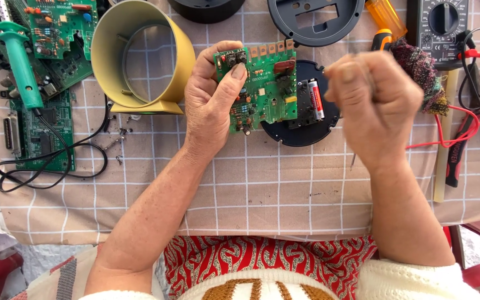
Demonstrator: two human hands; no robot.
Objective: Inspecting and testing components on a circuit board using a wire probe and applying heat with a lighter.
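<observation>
My left hand (209, 105) holds a small green circuit board (265, 89) upright by its left edge, thumb pressed near two black parts at the top corner. Behind the board lies a black round disc (306, 130) with a red-and-white battery (316, 99) in it. My right hand (373, 103) is blurred and clenched in a fist just right of the disc. A thin grey tip (353, 161) sticks out below the fist, so it seems shut on a slim tool.
A yellow ring housing (140, 55) stands left of the board. A green-handled soldering iron (18, 64) and larger circuit boards (40, 128) lie far left. An orange screwdriver (385, 19), multimeter (439, 25), knitted cloth (420, 72), red leads and pliers (458, 153) are at right. The checked cloth (262, 189) covers the table.
</observation>
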